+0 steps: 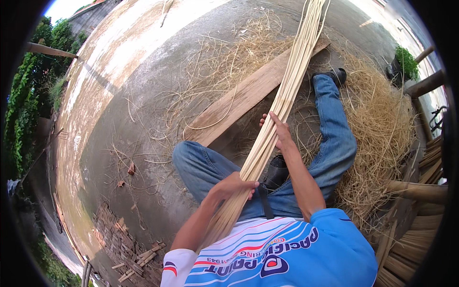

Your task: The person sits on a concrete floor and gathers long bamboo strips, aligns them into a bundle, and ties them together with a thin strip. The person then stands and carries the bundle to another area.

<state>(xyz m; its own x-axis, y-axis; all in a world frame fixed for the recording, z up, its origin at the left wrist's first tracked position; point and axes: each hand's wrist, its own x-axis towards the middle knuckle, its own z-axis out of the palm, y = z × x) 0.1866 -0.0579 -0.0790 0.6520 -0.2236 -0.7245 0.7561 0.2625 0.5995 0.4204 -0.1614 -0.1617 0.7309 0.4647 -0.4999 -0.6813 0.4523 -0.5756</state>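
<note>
A long bundle of pale, thin split-cane strips (267,134) slants across my lap, from beside my left arm up to the top of the view. Near its lower part my left hand (233,185) is wrapped round it, thumb lying across the top. Farther up, my right hand (277,128) grips the same bundle from the right side, with fingertips showing past its left edge. The strips fan a little toward the far end, which runs out of view. Under the bundle, beyond my knees, lies a flat wooden plank (239,107).
Curly cane shavings (377,138) heap up on the right, and more shavings (258,40) spread behind the plank. A broken woven mat (117,239) lies at the lower left. Wooden poles (416,191) and stacked strips (411,253) stand at the right edge. Concrete floor (129,115) surrounds me.
</note>
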